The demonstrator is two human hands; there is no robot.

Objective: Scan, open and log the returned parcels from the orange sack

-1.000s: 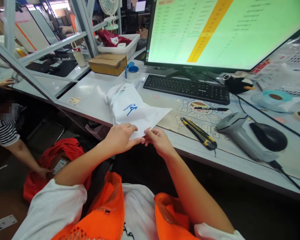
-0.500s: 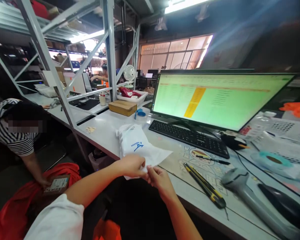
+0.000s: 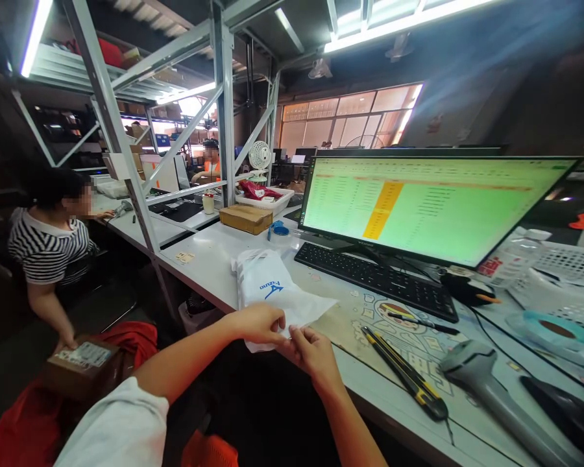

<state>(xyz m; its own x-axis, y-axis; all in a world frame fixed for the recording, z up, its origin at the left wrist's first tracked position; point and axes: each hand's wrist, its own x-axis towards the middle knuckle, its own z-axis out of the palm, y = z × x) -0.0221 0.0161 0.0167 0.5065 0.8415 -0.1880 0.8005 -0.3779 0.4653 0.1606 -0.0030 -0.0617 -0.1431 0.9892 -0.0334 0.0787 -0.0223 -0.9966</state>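
A white plastic bag [image 3: 260, 269] with blue lettering and a logo lies on the desk, its near end at the front edge. My left hand [image 3: 259, 324] is closed, pinching the bag's near edge. Close against it, my right hand [image 3: 314, 353] is closed too, thumb and finger pinched together at the same edge. The fingertips of both hands nearly meet. One loose corner of the bag spreads out to the right over the desk mat.
Right of the bag are a keyboard [image 3: 374, 279], monitor [image 3: 418, 207], utility knife [image 3: 403, 373], pen [image 3: 423, 322] and barcode scanner [image 3: 501, 395]. A cardboard box [image 3: 246, 219] and blue tape roll [image 3: 279, 230] stand behind. At left, a person in stripes [image 3: 53, 253] holds a brown carton [image 3: 82, 366].
My hands keep their pinch on the bag, almost unmoved. At left the person has risen from bending over, and the carton is lifted from the red cloth. The view has tilted up slightly.
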